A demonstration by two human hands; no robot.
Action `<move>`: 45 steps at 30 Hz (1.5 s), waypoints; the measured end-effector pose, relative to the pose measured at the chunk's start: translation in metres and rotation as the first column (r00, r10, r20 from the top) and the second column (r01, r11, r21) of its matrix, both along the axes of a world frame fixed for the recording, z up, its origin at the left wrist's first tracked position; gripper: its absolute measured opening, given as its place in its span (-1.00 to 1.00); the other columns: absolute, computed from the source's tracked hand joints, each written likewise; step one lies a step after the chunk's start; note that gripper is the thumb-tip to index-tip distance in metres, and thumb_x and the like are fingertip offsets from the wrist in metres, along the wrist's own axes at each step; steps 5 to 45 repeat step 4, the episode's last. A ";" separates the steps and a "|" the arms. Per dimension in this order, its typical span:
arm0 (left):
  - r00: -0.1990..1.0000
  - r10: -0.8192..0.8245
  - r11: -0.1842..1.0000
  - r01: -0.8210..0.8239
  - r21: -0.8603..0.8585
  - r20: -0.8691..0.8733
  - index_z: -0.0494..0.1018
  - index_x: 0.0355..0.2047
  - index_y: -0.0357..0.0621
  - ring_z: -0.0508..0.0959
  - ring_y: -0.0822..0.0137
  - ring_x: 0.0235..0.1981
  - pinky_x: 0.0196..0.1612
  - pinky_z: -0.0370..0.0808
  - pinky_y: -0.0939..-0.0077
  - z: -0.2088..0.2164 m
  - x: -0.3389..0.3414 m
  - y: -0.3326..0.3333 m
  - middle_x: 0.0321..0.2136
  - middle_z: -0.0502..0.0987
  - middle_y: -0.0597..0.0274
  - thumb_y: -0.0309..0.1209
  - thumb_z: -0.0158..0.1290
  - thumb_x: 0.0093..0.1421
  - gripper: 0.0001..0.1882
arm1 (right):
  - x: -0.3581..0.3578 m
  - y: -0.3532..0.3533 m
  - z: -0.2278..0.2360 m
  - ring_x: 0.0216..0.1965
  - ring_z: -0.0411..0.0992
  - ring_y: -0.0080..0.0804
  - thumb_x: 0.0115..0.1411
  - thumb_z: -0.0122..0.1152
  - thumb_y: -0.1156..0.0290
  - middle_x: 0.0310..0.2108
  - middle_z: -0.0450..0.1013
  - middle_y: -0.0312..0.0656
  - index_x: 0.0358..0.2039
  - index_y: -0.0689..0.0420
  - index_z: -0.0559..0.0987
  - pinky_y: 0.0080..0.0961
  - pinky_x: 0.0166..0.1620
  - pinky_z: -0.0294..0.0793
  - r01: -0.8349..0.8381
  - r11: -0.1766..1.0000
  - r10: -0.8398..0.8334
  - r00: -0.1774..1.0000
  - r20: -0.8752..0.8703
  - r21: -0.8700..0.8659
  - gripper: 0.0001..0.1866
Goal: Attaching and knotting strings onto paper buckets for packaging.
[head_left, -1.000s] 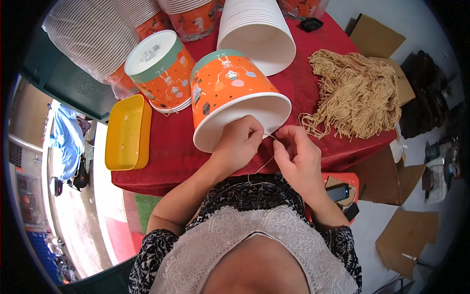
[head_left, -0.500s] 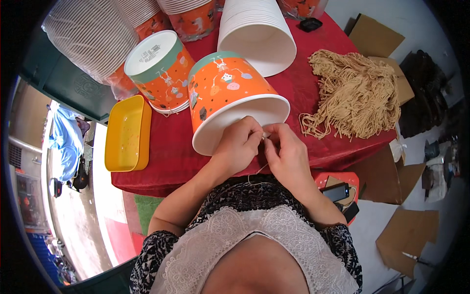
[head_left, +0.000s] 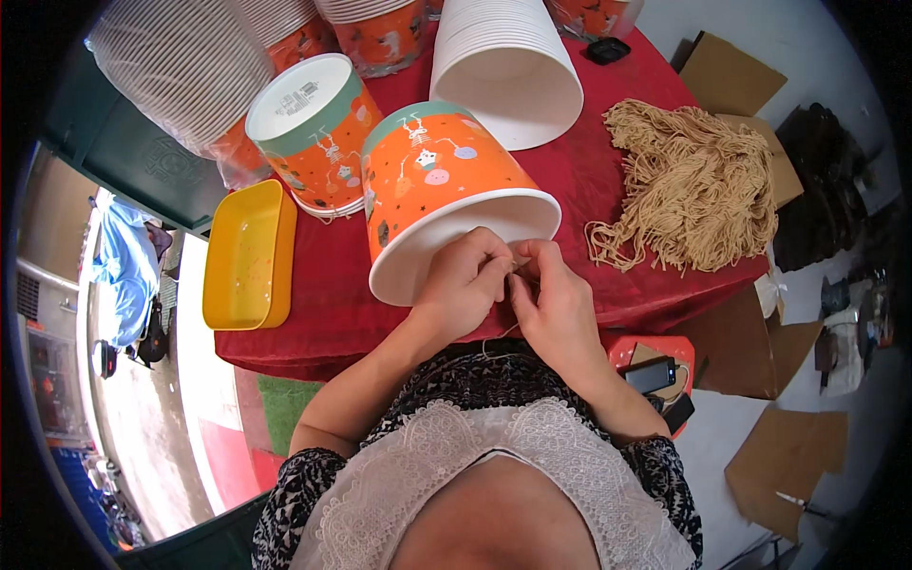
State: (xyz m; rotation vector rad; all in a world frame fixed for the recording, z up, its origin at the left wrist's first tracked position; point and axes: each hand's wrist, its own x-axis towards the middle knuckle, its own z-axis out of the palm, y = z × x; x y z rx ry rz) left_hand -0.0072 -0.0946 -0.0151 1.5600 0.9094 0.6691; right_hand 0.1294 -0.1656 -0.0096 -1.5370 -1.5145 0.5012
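Observation:
An orange paper bucket [head_left: 446, 166] with a green band and party figures lies tipped on its side, its white mouth facing me. Right at its rim, my left hand [head_left: 465, 275] and my right hand [head_left: 546, 285] meet with fingers pinched. Between them runs a thin tan cord [head_left: 499, 337], whose loose end hangs toward my lap. The fingertips hide how the cord sits at the rim. A second orange bucket [head_left: 318, 142] stands upside down to the left, with a bit of cord at its lower rim.
A yellow tray [head_left: 249, 256] sits at the table's left edge. Tan cords [head_left: 698, 185] lie heaped on the right. Behind are nested white buckets [head_left: 508, 71] and plastic-wrapped bucket stacks [head_left: 180, 71]. A red stool [head_left: 689, 351] holding a phone [head_left: 651, 375] stands right of my lap.
The view has shifted slightly. My hands stay together at the bucket's rim, with only small finger movements on the cord, and the bucket has turned a little.

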 end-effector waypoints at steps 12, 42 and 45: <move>1.000 0.014 1.000 -0.014 0.009 0.009 0.35 -0.31 -0.24 0.39 0.56 -0.61 -0.62 0.33 0.69 0.000 -0.001 -0.001 -0.54 0.44 0.28 -0.55 -0.06 0.31 -0.96 | -0.001 -0.001 0.003 -0.26 0.54 0.11 0.19 0.14 0.49 -0.25 0.53 0.13 -0.11 0.21 0.37 -0.12 -0.26 0.53 -0.005 0.999 0.008 0.997 0.074 -0.048 -0.73; 1.000 0.014 1.000 -0.014 0.009 0.009 0.35 -0.31 -0.24 0.39 0.56 -0.61 -0.62 0.33 0.69 0.000 -0.001 -0.001 -0.54 0.44 0.28 -0.55 -0.06 0.31 -0.96 | -0.001 -0.001 0.003 -0.26 0.54 0.11 0.19 0.14 0.49 -0.25 0.53 0.13 -0.11 0.21 0.37 -0.12 -0.26 0.53 -0.005 0.999 0.008 0.997 0.074 -0.048 -0.73; 1.000 0.014 1.000 -0.014 0.009 0.009 0.35 -0.31 -0.24 0.39 0.56 -0.61 -0.62 0.33 0.69 0.000 -0.001 -0.001 -0.54 0.44 0.28 -0.55 -0.06 0.31 -0.96 | -0.001 -0.001 0.003 -0.26 0.54 0.11 0.19 0.14 0.49 -0.25 0.53 0.13 -0.11 0.21 0.37 -0.12 -0.26 0.53 -0.005 0.999 0.008 0.997 0.074 -0.048 -0.73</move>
